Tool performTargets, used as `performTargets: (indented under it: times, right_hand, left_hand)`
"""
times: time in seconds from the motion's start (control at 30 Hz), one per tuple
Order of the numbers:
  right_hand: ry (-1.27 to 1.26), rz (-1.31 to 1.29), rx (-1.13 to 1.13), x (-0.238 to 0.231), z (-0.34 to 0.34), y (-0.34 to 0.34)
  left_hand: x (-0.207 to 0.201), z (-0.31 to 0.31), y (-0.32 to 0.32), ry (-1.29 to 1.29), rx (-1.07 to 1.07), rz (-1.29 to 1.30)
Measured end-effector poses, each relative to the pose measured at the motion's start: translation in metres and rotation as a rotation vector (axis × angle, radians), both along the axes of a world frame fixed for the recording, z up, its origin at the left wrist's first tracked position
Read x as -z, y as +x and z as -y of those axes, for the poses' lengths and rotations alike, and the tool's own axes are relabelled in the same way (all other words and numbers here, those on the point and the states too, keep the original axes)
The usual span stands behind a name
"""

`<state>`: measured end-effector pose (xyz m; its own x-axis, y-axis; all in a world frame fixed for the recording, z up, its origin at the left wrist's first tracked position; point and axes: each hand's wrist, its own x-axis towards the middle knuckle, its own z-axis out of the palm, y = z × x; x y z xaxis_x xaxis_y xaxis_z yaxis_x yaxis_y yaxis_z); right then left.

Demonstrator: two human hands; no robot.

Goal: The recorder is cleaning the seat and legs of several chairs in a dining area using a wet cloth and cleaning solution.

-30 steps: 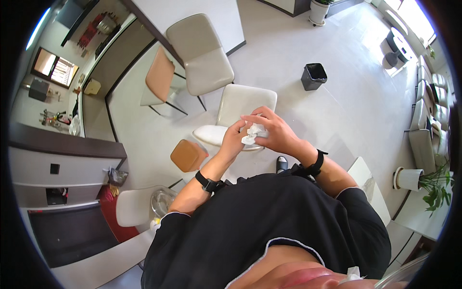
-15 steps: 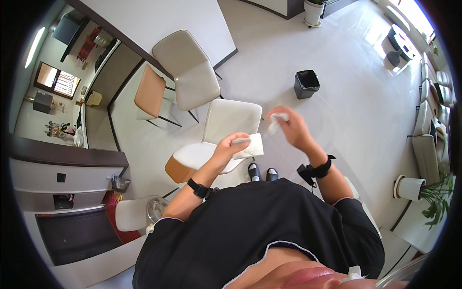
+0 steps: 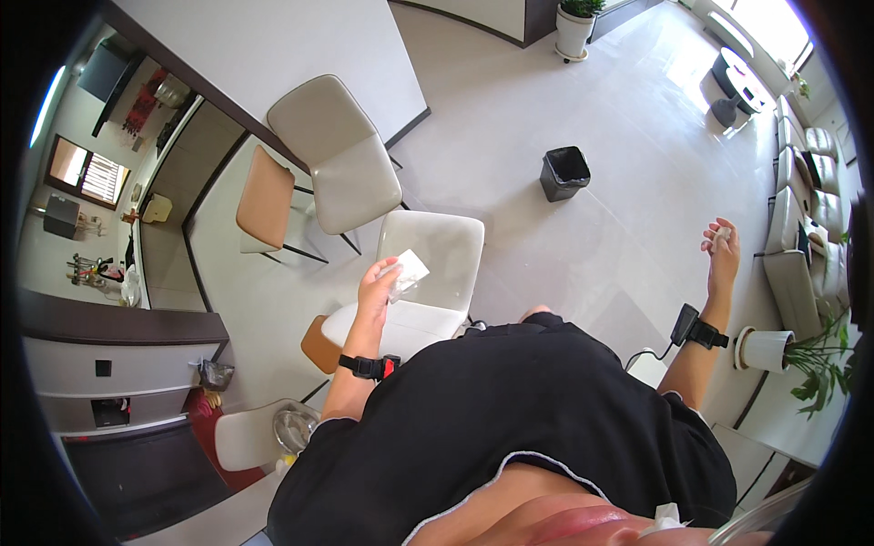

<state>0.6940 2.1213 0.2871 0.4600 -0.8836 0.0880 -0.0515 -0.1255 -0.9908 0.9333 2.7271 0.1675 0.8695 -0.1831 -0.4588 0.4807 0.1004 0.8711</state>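
My left hand (image 3: 374, 291) is closed on a white, flat, square-edged tissue pack (image 3: 411, 271) in front of the pale chair (image 3: 431, 241). Its thumb lies across the near side. Out to the right, my right hand (image 3: 725, 255) is raised with its fingers curled round a small crumpled tissue (image 3: 721, 234). Most of that tissue is hidden by the fingers. A black band with a small device (image 3: 699, 328) is strapped on the right wrist, and another black band (image 3: 366, 366) is on the left.
A dark waste bin (image 3: 564, 175) stands on the floor ahead, between the pale chair and a potted plant (image 3: 574, 35). Another chair (image 3: 350, 177) and an orange-backed chair (image 3: 264, 198) are at the left. A sofa (image 3: 790, 291) and white plant pot (image 3: 767, 348) stand at right.
My right hand has swung far to the right, away from my left, keeping the crumpled tissue. My left hand has shifted left with the tissue pack, which is now tilted.
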Motion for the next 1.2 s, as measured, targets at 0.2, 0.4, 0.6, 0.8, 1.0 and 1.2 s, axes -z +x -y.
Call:
performTargets:
  times: [0.2,0.4,0.6,0.8,1.0,1.2]
  right_hand:
    - [0.082,-0.138,-0.084,0.033,0.073,0.037]
    - [0.275,0.009,-0.157,0.187,0.218,0.164]
    - [0.134,-0.358,-0.491,0.211,0.262,0.29]
    - [-0.025,-0.708,-0.619,0.254,0.279,0.389]
    - [-0.471,-1.009,-0.56,0.371,0.304,0.451]
    - [-0.448,-0.515,-1.09,0.283,0.177,0.47]
  left_hand:
    - [0.0,0.028,0.01,0.014,-0.077,0.005]
    - [-0.039,0.072,0.0,0.063,-0.262,0.022]
    - [-0.05,0.114,-0.022,0.115,-0.45,0.051]
    - [-0.071,0.138,-0.057,0.187,-0.564,0.054]
    - [-0.09,0.15,-0.088,0.167,-0.649,0.065]
    - [-0.091,0.162,-0.098,0.31,-0.689,0.069]
